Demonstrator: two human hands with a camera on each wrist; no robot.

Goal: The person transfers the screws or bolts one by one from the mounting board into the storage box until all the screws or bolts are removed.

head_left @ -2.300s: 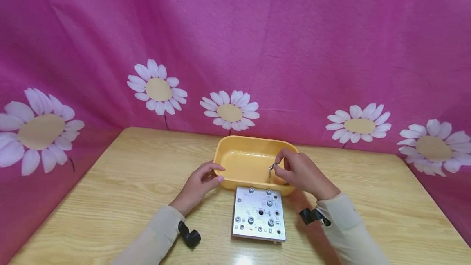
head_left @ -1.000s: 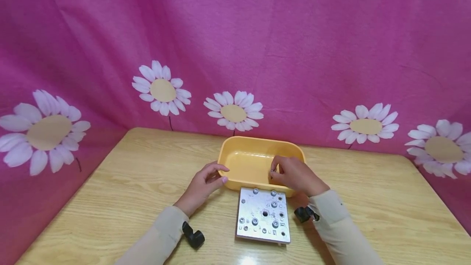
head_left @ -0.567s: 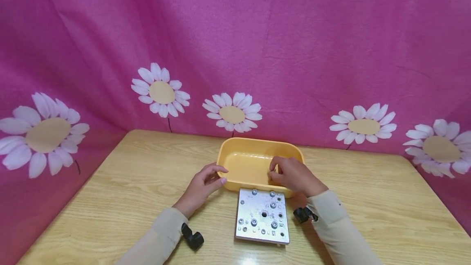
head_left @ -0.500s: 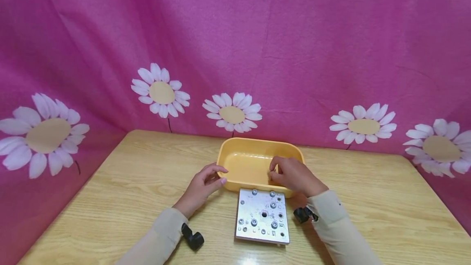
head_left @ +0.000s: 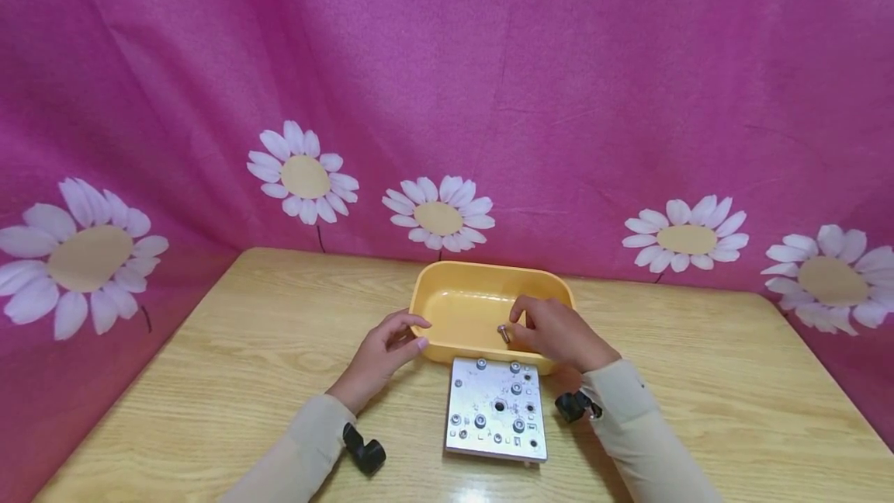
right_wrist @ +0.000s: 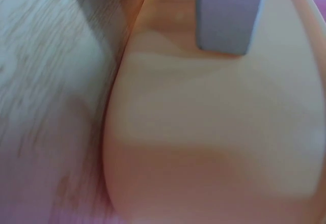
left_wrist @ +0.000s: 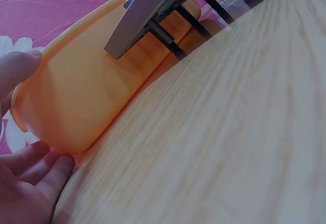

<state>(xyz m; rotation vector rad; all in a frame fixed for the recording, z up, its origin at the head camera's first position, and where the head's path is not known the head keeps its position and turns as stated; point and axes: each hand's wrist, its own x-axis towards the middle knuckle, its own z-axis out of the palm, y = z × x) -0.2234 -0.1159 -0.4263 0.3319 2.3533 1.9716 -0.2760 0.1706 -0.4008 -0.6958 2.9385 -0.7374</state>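
In the head view, my left hand point(head_left: 384, 352) grips the left end of a yellow plastic bin point(head_left: 454, 266). The left wrist view shows its thumb point(left_wrist: 20, 66) at the rim and its fingers point(left_wrist: 43, 175) curled by the lower edge. Inside the bin, near its right end, my right hand point(head_left: 562, 332) has thumb and forefinger bent together. A small metal bolt point(head_left: 504, 334) is at their tips, tilted; the exact contact is hard to see. Before the bin lies a silver metal plate point(head_left: 492, 441) with several bolts through it, their threaded shanks point(left_wrist: 193, 20) hanging below.
The wooden table point(head_left: 300, 317) runs back to a pink curtain point(head_left: 559, 99) printed with daisies. Black wrist mounts point(head_left: 363, 452) hang at both sleeves. The plate's far edge comes close to the bin's front wall.
The right hand has gone lower into the bin with the bolt. Hidden by the fingers half a second ago, the bolt now shows left of the thumb. The left hand stays on the bin.
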